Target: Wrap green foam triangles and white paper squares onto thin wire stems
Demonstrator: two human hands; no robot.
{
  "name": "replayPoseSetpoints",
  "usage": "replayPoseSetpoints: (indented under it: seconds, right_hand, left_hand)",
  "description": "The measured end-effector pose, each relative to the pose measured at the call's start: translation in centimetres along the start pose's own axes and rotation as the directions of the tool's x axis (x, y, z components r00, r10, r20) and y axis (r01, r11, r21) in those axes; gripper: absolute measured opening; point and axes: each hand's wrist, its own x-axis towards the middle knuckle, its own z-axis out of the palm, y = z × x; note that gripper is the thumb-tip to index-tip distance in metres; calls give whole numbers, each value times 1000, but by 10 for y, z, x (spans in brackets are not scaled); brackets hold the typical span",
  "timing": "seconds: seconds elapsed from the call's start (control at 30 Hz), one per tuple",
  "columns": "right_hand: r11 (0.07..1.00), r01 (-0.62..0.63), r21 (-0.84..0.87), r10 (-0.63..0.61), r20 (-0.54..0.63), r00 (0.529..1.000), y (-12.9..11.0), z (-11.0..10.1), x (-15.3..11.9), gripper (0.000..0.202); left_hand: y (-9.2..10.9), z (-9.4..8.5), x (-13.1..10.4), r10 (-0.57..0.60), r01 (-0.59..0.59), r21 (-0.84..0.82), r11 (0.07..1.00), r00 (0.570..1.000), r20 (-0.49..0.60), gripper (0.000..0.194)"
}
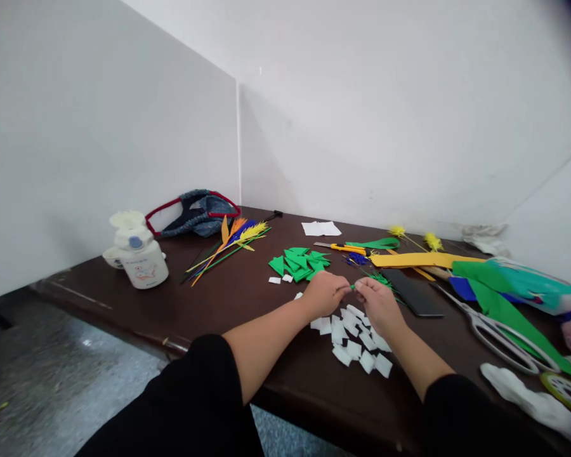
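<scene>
My left hand and my right hand meet over the table, fingertips pinched together. Between them shows a small green piece, mostly hidden by the fingers; it looks like crepe paper. Just beyond my left hand lies a heap of green paper triangles. Many small white paper squares are scattered below my hands, some under my right wrist. Beside my right hand are thin green fringed strips and a flat black slab.
Scissors, a tape roll and green crepe paper lie right. A yellow utility knife lies beyond the triangles. Paper flowers on stems, a white bottle and a denim bag stand left. Walls enclose the table's back.
</scene>
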Motion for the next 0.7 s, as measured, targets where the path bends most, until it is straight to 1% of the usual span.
replayPoseSetpoints:
  seconds: [0.1, 0.17, 0.27, 0.37, 0.4, 0.47, 0.53, 0.67, 0.7]
  right_hand:
    - [1000, 16, 26, -16, 6, 1000, 1, -1, -1, 23]
    - [1000, 21, -20, -22, -12, 1000, -1, -1, -5, 24]
    - [994, 32, -102, -35, -26, 999, -8, 0, -9, 21]
    - [993, 55, -105, -53, 20, 998, -16, -1, -10, 32]
    - [991, 59, -119, -56, 31, 998, -18, -2, -9, 33]
    - [980, 55, -192, -49, 33, 998, -20, -5, -4, 26]
    - [969, 50, -242, -36, 60, 998, -20, -9, 1, 21]
    - [980, 91, -177, -64, 149, 987, -14, -18, 9, 30]
    - [977, 99, -192, -69, 155, 985, -13, -19, 9, 27]
  left_hand:
    - [0, 6, -2, 24, -23, 36, 999, 1000, -13, 22]
    - [-1, 8, -4, 21, -20, 35, 999, 999, -28, 22]
    - [-1, 6, -6, -3, 3, -5, 1000, 998, -57, 23]
    - [0, 2, -7, -47, 41, -75, 996, 996, -78, 26]
    - [1, 2, -7, -62, 54, -103, 993, 995, -77, 26]
    - [1, 1, -7, -90, 79, -160, 984, 994, -63, 26]
    - [1, 2, -6, -110, 100, -215, 971, 993, -35, 24]
    - [-2, 1, -3, -144, 146, -294, 945, 989, 29, 24]
    - [-3, 1, -3, -154, 160, -310, 937, 987, 44, 24]
